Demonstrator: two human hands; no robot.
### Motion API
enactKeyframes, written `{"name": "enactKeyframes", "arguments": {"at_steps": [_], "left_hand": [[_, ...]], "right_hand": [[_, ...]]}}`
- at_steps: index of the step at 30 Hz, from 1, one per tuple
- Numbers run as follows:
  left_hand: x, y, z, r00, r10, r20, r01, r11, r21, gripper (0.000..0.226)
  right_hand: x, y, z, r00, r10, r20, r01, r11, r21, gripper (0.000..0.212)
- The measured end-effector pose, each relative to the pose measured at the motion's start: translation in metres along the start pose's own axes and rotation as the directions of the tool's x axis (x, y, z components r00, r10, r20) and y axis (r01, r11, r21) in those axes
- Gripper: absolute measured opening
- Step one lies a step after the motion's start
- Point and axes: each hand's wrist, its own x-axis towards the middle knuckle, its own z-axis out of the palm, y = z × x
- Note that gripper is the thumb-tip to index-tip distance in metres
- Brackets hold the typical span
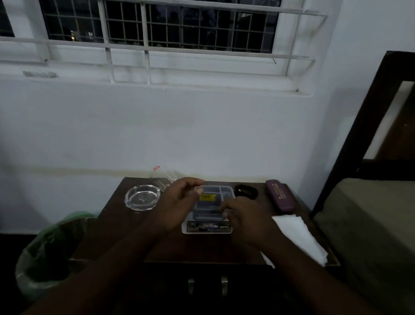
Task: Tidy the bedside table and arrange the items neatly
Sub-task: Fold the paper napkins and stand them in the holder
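While both hands point(182, 200) point(243, 220) curl at its sides, grip unclear, the compartment tray point(212, 203) runs lengthwise toward the wall.

On the bedside table point(125, 228) an ashtray point(142, 197) sits at the left. A divided box point(213, 203) stands in the middle on a flat card point(206, 229). Behind and right of it lies a band point(246, 191), then a case point(279, 195). A cloth point(298, 234) lies at the right edge, a bin point(48, 249) left of the table.

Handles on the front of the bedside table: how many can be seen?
2. The left handle and the right handle sit side by side on the dark front below the tabletop. Others may be hidden in the darkness.
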Motion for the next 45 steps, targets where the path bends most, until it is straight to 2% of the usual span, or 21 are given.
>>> {"name": "enactKeyframes", "arguments": {"at_steps": [1,2,3,4,5,7,10,11,13,17,21,29,33,35,38,41,43,45], "left_hand": [[-0.001,-0.005,0.0,0.99,0.131,0.06,-0.139,0.978,0.158,0.021],[-0.002,-0.013,0.001,0.958,0.239,0.157,-0.277,0.913,0.3,0.025],[-0.002,-0.022,0.003,0.919,0.293,0.264,-0.384,0.818,0.429,0.03],[-0.002,-0.03,0.005,0.895,0.281,0.347,-0.436,0.719,0.541,0.036],[-0.005,-0.032,0.008,0.896,0.22,0.387,-0.432,0.642,0.634,0.042],[-0.008,-0.037,0.01,0.909,0.136,0.394,-0.402,0.534,0.743,0.047],[-0.011,-0.039,0.011,0.898,0.142,0.417,-0.435,0.428,0.792,0.042],[-0.011,-0.039,0.011,0.897,0.152,0.415,-0.439,0.413,0.798,0.042],[-0.011,-0.037,0.011,0.897,0.155,0.414,-0.441,0.378,0.814,0.044],[-0.009,-0.038,0.012,0.894,0.157,0.419,-0.446,0.377,0.812,0.043],[-0.007,-0.041,0.011,0.894,0.181,0.411,-0.449,0.376,0.811,0.043],[-0.007,-0.043,0.011,0.894,0.182,0.409,-0.447,0.385,0.807,0.044],[-0.006,-0.045,0.01,0.892,0.205,0.403,-0.452,0.399,0.798,0.043],[-0.007,-0.047,0.01,0.89,0.224,0.398,-0.456,0.406,0.792,0.043],[-0.008,-0.049,0.012,0.894,0.227,0.387,-0.448,0.4,0.8,0.04],[-0.013,-0.043,0.019,0.909,0.253,0.332,-0.406,0.358,0.84,0.035],[-0.016,-0.033,0.027,0.868,0.353,0.35,-0.47,0.357,0.807,0.033],[-0.022,-0.022,0.04,0.759,0.448,0.473,-0.635,0.346,0.691,0.032]], "right_hand": [[-0.003,-0.001,-0.002,0.999,-0.021,0.026,0.021,1.0,0.0,0.034],[-0.005,-0.005,-0.007,0.998,-0.031,0.048,0.031,1.0,0.006,0.039],[-0.005,0.0,-0.012,0.999,-0.024,0.043,0.022,0.999,0.047,0.043],[-0.004,0.004,-0.023,0.999,0.029,0.018,-0.031,0.995,0.096,0.046],[-0.005,0.014,-0.033,0.994,0.106,-0.027,-0.102,0.985,0.142,0.046],[-0.008,0.041,-0.054,0.96,0.262,-0.101,-0.259,0.965,0.039,0.037],[-0.026,0.079,-0.071,0.896,0.441,0.058,-0.407,0.864,-0.295,0.026],[-0.033,0.09,-0.072,0.874,0.478,0.09,-0.425,0.84,-0.337,0.029],[-0.04,0.099,-0.073,0.855,0.501,0.132,-0.447,0.843,-0.301,0.034],[-0.042,0.09,-0.069,0.849,0.472,0.238,-0.421,0.876,-0.233,0.034],[-0.035,0.071,-0.051,0.836,0.42,0.354,-0.334,0.9,-0.279,0.04],[-0.018,0.051,-0.025,0.877,0.347,0.333,-0.257,0.924,-0.284,0.042],[-0.017,0.066,-0.036,0.9,0.392,0.19,-0.337,0.903,-0.268,0.045],[-0.019,0.076,-0.039,0.891,0.422,0.17,-0.366,0.887,-0.283,0.044],[-0.025,0.084,-0.035,0.854,0.466,0.232,-0.393,0.869,-0.302,0.043],[-0.026,0.088,-0.032,0.839,0.489,0.237,-0.414,0.858,-0.305,0.042],[-0.023,0.088,-0.033,0.839,0.488,0.24,-0.408,0.857,-0.313,0.042],[-0.02,0.087,-0.034,0.835,0.486,0.257,-0.397,0.857,-0.328,0.045]]}}
